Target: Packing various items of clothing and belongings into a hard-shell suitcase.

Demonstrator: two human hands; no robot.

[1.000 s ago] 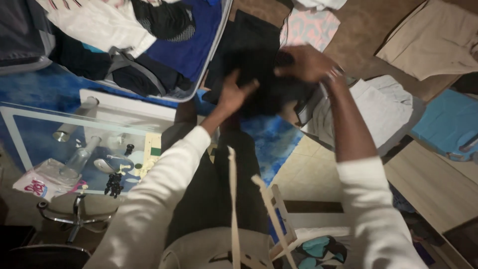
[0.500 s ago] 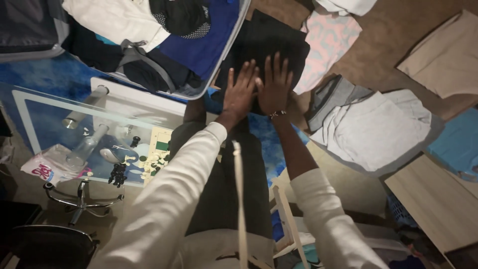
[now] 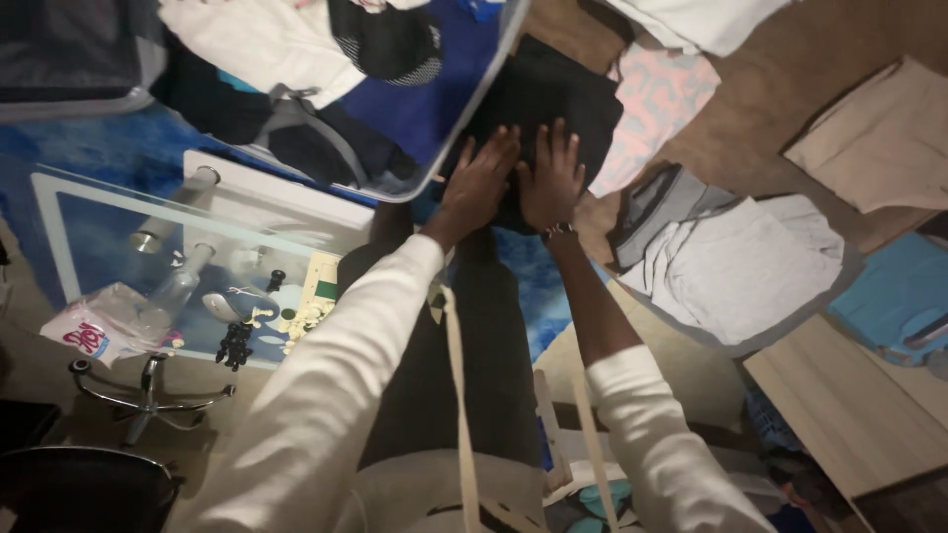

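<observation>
Head view: left hand (image 3: pixel 477 183) & right hand (image 3: pixel 549 178) are lying flat, fingers spread, side by side, pressing on folded black garment (image 3: pixel 553 99) w/o gripping it; garment is sitting just beside open suitcase (image 3: pixel 474 118), pink cloth (image 3: pixel 657 104) alongside

single head cam, looking steeply down, close over hands (image 3: pixel 513 183)

An open suitcase (image 3: pixel 296 148) packed with white, blue and dark clothes is lying beside a glass-topped table (image 3: pixel 89 212) carrying small chess pieces (image 3: pixel 296 318). A pale grey folded garment (image 3: pixel 736 271) is resting near a pink patterned cloth (image 3: pixel 657 104).
</observation>
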